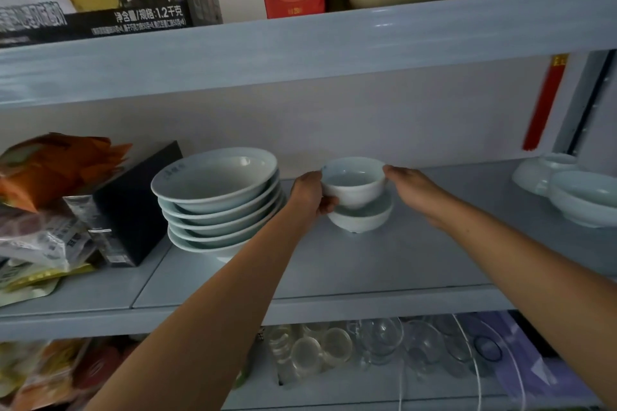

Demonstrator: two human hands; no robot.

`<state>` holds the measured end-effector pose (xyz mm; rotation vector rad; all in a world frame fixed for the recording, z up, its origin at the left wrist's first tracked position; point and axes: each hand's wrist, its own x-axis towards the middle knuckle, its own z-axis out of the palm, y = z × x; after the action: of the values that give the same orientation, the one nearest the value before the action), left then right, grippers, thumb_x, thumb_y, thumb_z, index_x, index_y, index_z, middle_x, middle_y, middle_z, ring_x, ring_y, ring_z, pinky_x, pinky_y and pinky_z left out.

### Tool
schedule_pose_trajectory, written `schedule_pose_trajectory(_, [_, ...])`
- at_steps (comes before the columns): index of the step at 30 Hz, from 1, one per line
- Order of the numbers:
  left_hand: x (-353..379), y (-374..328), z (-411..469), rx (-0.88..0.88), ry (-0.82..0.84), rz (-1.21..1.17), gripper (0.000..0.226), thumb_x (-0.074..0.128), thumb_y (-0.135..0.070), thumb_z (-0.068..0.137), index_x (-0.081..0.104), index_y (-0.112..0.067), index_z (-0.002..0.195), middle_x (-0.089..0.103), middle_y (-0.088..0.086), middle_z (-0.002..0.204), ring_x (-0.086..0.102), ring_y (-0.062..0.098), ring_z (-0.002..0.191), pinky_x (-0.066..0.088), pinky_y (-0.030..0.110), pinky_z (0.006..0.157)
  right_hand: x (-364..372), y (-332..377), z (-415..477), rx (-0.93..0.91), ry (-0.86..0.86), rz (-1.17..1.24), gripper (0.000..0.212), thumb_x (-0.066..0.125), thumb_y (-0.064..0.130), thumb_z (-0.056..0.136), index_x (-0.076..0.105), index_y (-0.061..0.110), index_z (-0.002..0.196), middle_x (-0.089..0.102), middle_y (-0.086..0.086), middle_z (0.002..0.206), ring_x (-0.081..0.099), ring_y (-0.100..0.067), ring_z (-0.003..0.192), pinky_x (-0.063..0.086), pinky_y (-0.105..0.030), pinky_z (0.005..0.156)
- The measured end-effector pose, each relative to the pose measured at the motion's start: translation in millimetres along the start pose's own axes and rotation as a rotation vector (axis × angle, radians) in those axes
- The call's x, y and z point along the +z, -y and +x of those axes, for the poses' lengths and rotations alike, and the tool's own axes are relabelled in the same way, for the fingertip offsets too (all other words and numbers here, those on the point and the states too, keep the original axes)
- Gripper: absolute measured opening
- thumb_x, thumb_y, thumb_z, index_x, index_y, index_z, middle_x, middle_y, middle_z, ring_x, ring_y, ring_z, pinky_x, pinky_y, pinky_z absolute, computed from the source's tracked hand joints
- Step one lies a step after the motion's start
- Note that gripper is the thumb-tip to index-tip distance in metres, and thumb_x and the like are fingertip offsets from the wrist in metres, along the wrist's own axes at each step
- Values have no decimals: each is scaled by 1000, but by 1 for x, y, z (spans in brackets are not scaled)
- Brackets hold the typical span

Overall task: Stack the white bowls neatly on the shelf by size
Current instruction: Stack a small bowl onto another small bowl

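— Five wide bowls (pixel 213 183) sit nested in one stack left of centre, right?

— Yes, beside a black box (pixel 133 207) and crumpled snack bags (pixel 50 177) at the left edge of the frame.

— And at the middle?

— The left hand (pixel 309 193) grips the near left side of a small white bowl (pixel 354 182), thumb curled under it, fingers closed on its wall. That bowl sits upright in a second small bowl (pixel 362 218), which rests on the shelf (pixel 334 264).

— The right hand (pixel 414 190)?

— Its fingertips touch the small white bowl's right rim; fingers extended, not curled round it.

— Far right?

— More white bowls (pixel 581 197) lie at the right edge, well apart from the hands.
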<state>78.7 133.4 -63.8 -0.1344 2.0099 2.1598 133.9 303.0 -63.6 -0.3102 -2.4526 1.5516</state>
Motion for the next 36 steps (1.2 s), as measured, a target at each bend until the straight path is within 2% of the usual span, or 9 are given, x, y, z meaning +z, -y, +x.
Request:
schedule_pose_trajectory(7, [1, 10, 3, 1, 52, 17, 20, 31, -19, 101, 46, -10, 109, 52, 9, 78, 51, 8, 28, 41, 17, 33, 2, -18, 1, 47, 28, 12, 43, 38, 28, 102, 48, 11, 140, 48, -5, 146, 43, -20, 133, 29, -24, 95])
schedule_pose_trajectory(11, [3, 14, 3, -5, 62, 32, 22, 30, -17, 100, 46, -11, 113, 53, 11, 76, 51, 8, 29, 41, 16, 32, 1, -25, 1, 62, 22, 13, 42, 39, 28, 102, 48, 14, 140, 47, -3, 146, 42, -20, 134, 31, -28, 104])
schedule_pose_trajectory(14, [1, 17, 5, -2, 60, 45, 29, 30, -15, 99, 49, -6, 119, 52, 9, 74, 51, 13, 40, 40, 17, 33, 2, -27, 2, 61, 25, 12, 41, 39, 26, 101, 50, 15, 139, 50, -3, 144, 45, -19, 129, 32, -29, 104])
schedule_pose_trajectory(17, [0, 15, 4, 2, 62, 68, 26, 28, -11, 98, 50, -4, 108, 50, 9, 71, 46, 15, 49, 39, 17, 33, 3, -29, 3, 53, 20, 22, 39, 40, 22, 101, 52, 13, 137, 54, -6, 139, 48, -15, 115, 33, -27, 100])
schedule_pose_trajectory(24, [-1, 17, 7, 7, 48, 149, 24, 30, -13, 98, 53, -6, 102, 47, 6, 66, 42, 15, 50, 34, 18, 35, 5, -33, 4, 123, 30, 82, 42, 40, 29, 101, 49, 13, 139, 50, -4, 144, 46, -21, 132, 33, -38, 109])
schedule_pose_trajectory(28, [-3, 19, 14, 10, -17, 305, 25, 37, -18, 94, 58, -9, 86, 49, 10, 68, 43, 20, 57, 36, 28, 53, 6, -31, 6, 155, 38, 170, 40, 39, 35, 101, 54, 16, 133, 52, -2, 141, 47, -20, 130, 33, -39, 110])
schedule_pose_trajectory(31, [-2, 18, 20, 23, -73, 392, 30, 41, -31, 94, 63, -14, 105, 65, 8, 106, 59, 25, 96, 48, 38, 92, 8, -24, 9, 277, 82, 506, 38, 38, 45, 99, 63, 19, 110, 63, -1, 119, 59, -16, 104, 44, -34, 91])
schedule_pose_trajectory(33, [3, 17, 11, 39, -3, 252, 36, 36, -33, 100, 61, -15, 119, 60, -1, 113, 55, 19, 105, 41, 32, 95, 9, -21, 11, 318, 117, 625, 56, 36, 55, 96, 60, 12, 123, 65, -5, 120, 62, -17, 100, 47, -32, 81])
schedule_pose_trajectory(36, [12, 23, 5, -22, 139, 0, 51, 27, -39, 104, 55, -5, 131, 61, 9, 130, 58, 27, 118, 45, 39, 100, 12, -21, 16, 330, 107, 633, 64, 34, 63, 93, 58, 13, 127, 67, -2, 119, 61, -15, 107, 46, -34, 85])
